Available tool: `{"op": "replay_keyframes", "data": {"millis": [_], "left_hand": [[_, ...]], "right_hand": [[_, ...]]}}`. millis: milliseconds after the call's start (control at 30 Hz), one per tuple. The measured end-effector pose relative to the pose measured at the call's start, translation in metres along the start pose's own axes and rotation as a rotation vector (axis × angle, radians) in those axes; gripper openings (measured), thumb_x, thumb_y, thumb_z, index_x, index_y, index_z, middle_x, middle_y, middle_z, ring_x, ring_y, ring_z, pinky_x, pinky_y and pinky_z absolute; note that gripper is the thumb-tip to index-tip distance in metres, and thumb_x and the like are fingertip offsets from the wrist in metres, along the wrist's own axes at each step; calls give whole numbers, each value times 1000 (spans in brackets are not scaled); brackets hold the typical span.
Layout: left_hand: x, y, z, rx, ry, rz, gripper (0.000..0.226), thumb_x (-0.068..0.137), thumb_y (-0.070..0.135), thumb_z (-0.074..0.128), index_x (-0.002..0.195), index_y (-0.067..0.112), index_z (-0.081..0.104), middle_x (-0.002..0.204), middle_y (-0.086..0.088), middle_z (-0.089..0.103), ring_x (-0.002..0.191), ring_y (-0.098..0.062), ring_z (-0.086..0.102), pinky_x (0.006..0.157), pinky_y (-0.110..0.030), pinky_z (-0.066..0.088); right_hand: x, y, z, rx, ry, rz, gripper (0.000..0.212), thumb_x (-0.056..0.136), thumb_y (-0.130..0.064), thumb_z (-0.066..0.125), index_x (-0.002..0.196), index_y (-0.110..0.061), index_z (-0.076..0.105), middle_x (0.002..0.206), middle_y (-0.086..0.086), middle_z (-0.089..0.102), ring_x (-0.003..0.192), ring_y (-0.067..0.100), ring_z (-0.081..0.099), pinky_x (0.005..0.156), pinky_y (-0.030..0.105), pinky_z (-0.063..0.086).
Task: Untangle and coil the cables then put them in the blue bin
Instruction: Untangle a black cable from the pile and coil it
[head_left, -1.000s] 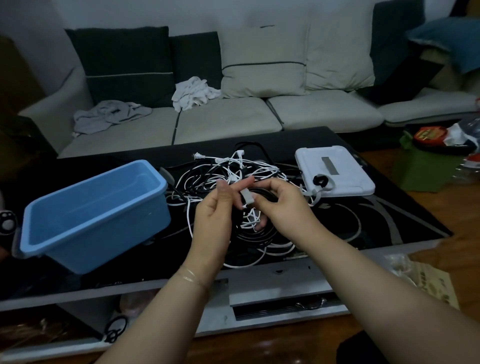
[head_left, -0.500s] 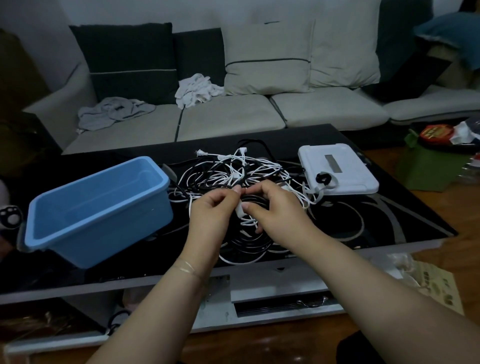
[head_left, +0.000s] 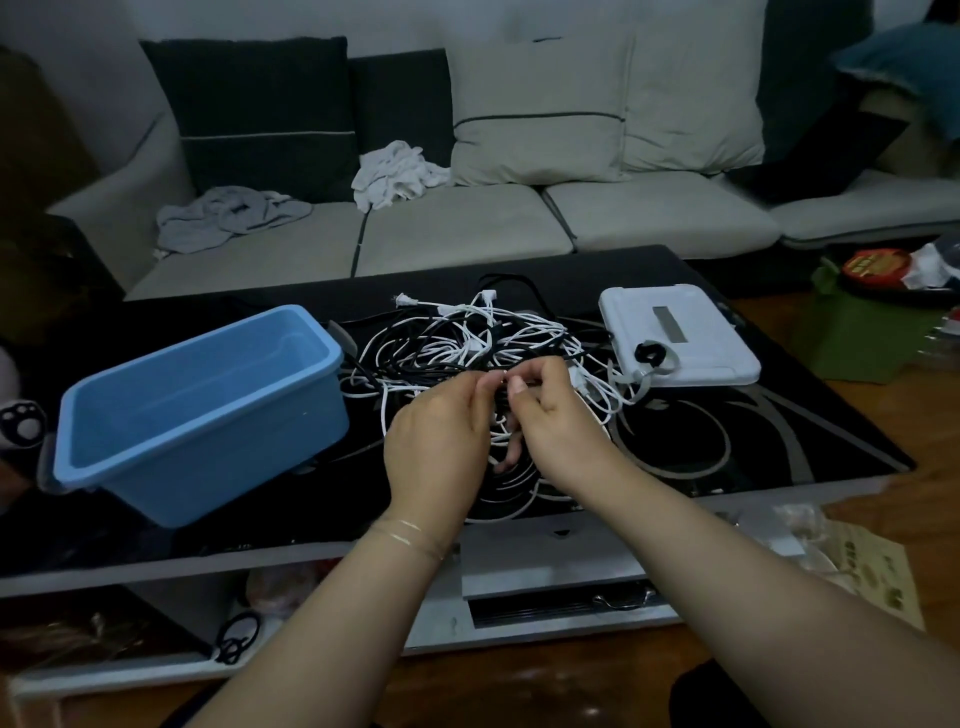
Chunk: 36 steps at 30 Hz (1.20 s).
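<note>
In the head view, a tangled heap of thin white and black cables (head_left: 467, 353) lies on the glossy black glass table (head_left: 779, 436), just right of the empty light-blue plastic bin (head_left: 202, 410) and left of a flat white plastic case (head_left: 675, 338). Both hands meet over the heap's near side — the left hand (head_left: 436, 441) and right hand (head_left: 550, 421) each have fingertips curled in, pinching strands of the cables between them.
</note>
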<state>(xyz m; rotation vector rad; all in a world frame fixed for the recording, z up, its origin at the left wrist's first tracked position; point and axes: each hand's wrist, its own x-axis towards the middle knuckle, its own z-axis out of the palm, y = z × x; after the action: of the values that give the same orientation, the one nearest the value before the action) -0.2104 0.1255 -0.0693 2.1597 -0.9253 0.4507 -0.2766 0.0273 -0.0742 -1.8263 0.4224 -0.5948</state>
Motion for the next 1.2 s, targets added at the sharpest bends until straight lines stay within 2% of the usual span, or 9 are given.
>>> {"op": "replay_keyframes", "data": {"millis": [200,333,400,500,600,733,900,1033,1200], "left_hand": [[15,-15,-11,-229,-428,-29,22,95,31,57,113,30,70,89,8,73,91,-13,66,72,-27,47],[19,-24,-19,-107,-549,36,21,88,37,66,108,33,72,80,10,71,78,-6,65,67,-29,49],[17,-23,-21,49,-511,114,17,86,39,65,97,28,72,78,4,70,77,-14,64,68,-34,50],[13,-16,-19,198,-411,197,14,84,33,60,90,22,65,79,1,68,81,-21,63,61,-33,40],[13,-13,-16,260,-355,256,15,87,29,57,93,16,60,88,-1,67,88,-25,62,63,-33,33],[16,-16,-15,232,-301,276,15,88,29,57,94,15,59,91,-3,68,89,-27,62,63,-33,31],[23,-31,-29,133,-203,180,23,85,24,63,107,18,66,89,3,69,87,-22,63,68,-32,45],[39,-51,-51,49,-27,-20,22,84,25,66,105,19,67,80,7,64,82,-21,64,64,-28,38],[89,-90,-97,-57,101,-250,34,80,12,62,113,17,67,99,-8,71,92,-28,66,76,-29,49]], "right_hand": [[6,3,-8,-200,-17,29,8,101,-28,35,103,-20,35,58,-1,55,48,16,60,75,48,52],[2,2,-11,-397,-95,12,18,100,-33,35,113,-19,34,70,0,60,69,24,65,74,41,50],[0,2,-8,-485,-117,-9,20,100,-33,34,116,-21,32,76,2,63,78,26,63,75,41,50],[-2,4,-3,-495,-99,-64,17,99,-32,35,113,-25,31,72,-1,64,70,18,65,71,39,49],[-2,4,-1,-376,-83,-59,12,98,-31,38,107,-29,30,61,-2,64,51,10,63,62,34,50],[4,5,-1,-112,-70,1,19,98,-32,47,111,-26,35,74,-1,68,51,13,64,58,28,48],[9,-2,-9,112,-15,90,42,79,-64,44,107,-32,45,89,-7,62,75,-1,62,71,29,54],[11,-3,-12,229,-9,136,23,94,-46,44,105,-26,42,98,9,61,77,21,63,68,41,58],[9,1,-10,109,-75,178,31,97,-42,43,119,-20,38,94,8,63,69,21,62,67,42,57]]}}
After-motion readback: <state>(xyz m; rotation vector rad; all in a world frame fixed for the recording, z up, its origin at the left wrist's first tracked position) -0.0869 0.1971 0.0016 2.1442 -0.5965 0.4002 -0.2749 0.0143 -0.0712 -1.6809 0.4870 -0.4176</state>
